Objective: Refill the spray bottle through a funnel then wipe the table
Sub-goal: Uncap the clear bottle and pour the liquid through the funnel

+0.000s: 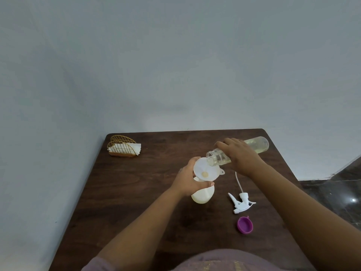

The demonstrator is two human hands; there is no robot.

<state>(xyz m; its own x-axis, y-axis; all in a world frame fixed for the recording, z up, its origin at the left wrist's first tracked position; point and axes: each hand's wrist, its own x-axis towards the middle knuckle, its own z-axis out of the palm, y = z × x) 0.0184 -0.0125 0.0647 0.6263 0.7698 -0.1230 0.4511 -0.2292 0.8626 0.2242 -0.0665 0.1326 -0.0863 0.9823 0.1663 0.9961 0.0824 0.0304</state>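
White plastic spray bottle (202,194) stands mid-table, white funnel (206,171) seated in its neck. Left hand (188,180) wraps the bottle's shoulder just under the funnel, fingers curled round it. Right hand (239,153) grips a clear refill bottle (252,148) round its middle, tipped nearly flat, open mouth over the funnel rim — pale yellowish liquid inside, a small pool at the funnel throat.

Handling guess: spray bottle looks light and thin-walled, likely to tip with the funnel on top, so holding it high by the shoulder makes sense. Refill bottle is smooth, maybe slippery if wet; the mid-body hold seems right for controlling tilt.

Trigger sprayer head (241,200) with its dip tube lies on the wooden table (127,192) to the right, apart from the bottle; purple cap (245,225) nearer the person. Wire napkin holder (123,146) at far left corner — presumably for the wipe later.
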